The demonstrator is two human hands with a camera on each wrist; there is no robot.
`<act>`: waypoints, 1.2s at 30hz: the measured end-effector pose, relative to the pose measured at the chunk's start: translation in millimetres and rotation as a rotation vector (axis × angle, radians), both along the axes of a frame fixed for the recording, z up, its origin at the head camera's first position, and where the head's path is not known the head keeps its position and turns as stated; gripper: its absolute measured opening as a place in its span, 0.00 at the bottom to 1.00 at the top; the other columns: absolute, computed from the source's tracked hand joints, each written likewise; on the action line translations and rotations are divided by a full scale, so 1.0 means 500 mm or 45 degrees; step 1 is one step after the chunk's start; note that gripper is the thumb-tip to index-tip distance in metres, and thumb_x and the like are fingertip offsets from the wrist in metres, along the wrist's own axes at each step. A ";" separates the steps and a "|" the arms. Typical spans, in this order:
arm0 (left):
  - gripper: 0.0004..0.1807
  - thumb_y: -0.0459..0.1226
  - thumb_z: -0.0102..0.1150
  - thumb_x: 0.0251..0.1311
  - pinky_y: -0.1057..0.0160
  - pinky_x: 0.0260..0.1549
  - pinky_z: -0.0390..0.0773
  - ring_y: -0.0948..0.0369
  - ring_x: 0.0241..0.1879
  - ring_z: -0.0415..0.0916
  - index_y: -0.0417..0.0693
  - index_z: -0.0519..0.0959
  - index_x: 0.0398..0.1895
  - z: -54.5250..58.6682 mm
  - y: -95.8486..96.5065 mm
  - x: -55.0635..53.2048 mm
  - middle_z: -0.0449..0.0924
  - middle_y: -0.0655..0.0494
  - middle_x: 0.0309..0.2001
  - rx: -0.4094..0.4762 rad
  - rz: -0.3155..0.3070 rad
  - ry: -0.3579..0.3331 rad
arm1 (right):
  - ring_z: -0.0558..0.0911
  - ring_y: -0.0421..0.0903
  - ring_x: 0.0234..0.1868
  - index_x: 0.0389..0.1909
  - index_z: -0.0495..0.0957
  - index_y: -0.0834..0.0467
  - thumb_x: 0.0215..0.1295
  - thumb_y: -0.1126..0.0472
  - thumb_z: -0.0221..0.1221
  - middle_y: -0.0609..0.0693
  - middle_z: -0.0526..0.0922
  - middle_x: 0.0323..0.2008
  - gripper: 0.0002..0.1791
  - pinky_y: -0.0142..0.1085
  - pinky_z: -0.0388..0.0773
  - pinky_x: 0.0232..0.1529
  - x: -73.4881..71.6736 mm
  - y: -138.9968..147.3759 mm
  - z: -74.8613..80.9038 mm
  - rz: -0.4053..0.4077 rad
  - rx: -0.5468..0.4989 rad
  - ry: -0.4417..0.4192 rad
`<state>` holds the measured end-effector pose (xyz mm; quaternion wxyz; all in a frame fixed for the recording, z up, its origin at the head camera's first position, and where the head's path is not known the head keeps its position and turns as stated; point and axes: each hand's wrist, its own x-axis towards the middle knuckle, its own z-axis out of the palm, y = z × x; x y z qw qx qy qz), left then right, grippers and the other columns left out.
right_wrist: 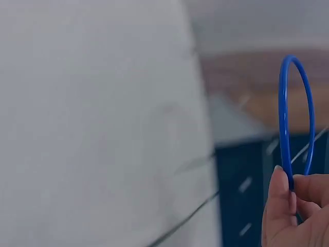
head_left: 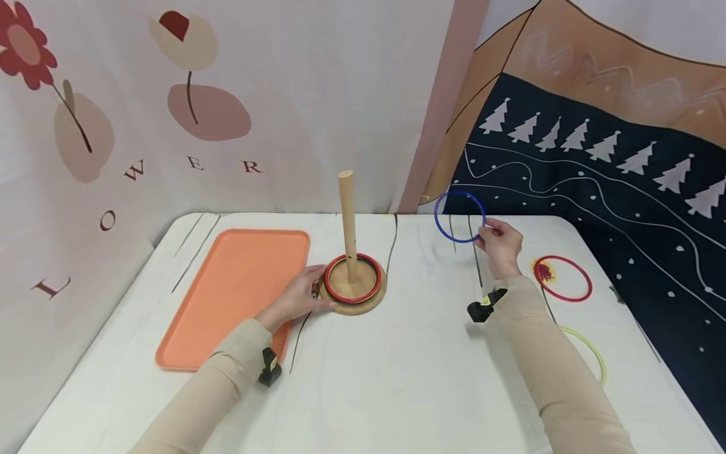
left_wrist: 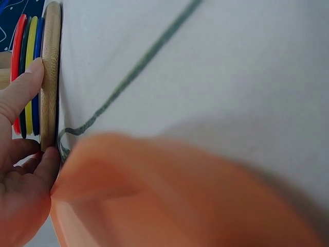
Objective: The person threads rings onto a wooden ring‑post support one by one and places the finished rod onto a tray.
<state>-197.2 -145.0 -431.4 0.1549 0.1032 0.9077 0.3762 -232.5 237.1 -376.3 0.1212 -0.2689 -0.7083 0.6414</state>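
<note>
A wooden peg [head_left: 348,221] stands upright on a round wooden base [head_left: 358,308] near the middle of the table. Several rings lie stacked around it; the left wrist view shows a red ring [left_wrist: 17,67], a dark one, a yellow ring [left_wrist: 30,98] and a blue one against the base. My left hand [head_left: 297,295] grips the base's left edge, one digit touching near the rings. Off to the right, my right hand [head_left: 501,246] pinches another blue ring [right_wrist: 282,108] by its edge and holds it raised above the table's far side.
An orange tray [head_left: 232,296] lies left of the stand, close to my left hand. On the right side of the table are a red ring [head_left: 590,287] and a yellow-green ring [head_left: 595,353], the latter partly hidden by my right sleeve. Printed curtains hang behind.
</note>
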 end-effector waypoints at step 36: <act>0.50 0.42 0.72 0.48 0.47 0.63 0.64 0.45 0.66 0.60 0.35 0.55 0.70 0.004 -0.001 -0.001 0.53 0.40 0.70 -0.004 -0.054 0.059 | 0.78 0.38 0.29 0.51 0.78 0.64 0.64 0.68 0.57 0.54 0.77 0.36 0.15 0.31 0.83 0.37 0.035 -0.277 0.049 0.796 0.130 0.069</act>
